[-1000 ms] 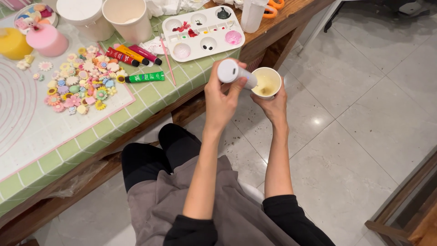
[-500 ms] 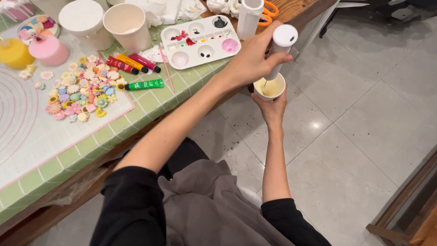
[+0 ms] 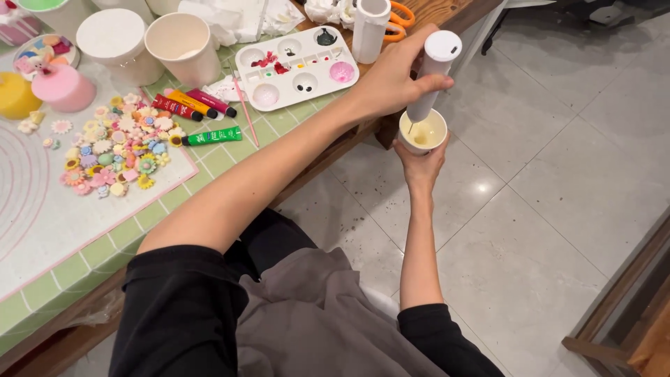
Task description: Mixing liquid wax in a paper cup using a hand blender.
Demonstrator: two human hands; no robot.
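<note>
So my left hand [image 3: 391, 84] has swung the white handheld frother [image 3: 433, 73] from lying sideways over the cup to standing upright, fingers wrapped tight round its body and its thin whisk tip now dipping into the pale yellowish liquid. My right hand [image 3: 419, 164] is still cupped snug under the small white cup [image 3: 423, 131], holding it out past the table edge [image 3: 363, 132] over the tiled floor [image 3: 544, 209]. Looks to me like mixing is properly starting now.

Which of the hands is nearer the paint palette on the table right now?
Left. The left hand, gripping the white mixer, sits just right of the paint palette. The right hand holds the cup lower, off the table edge.
</note>
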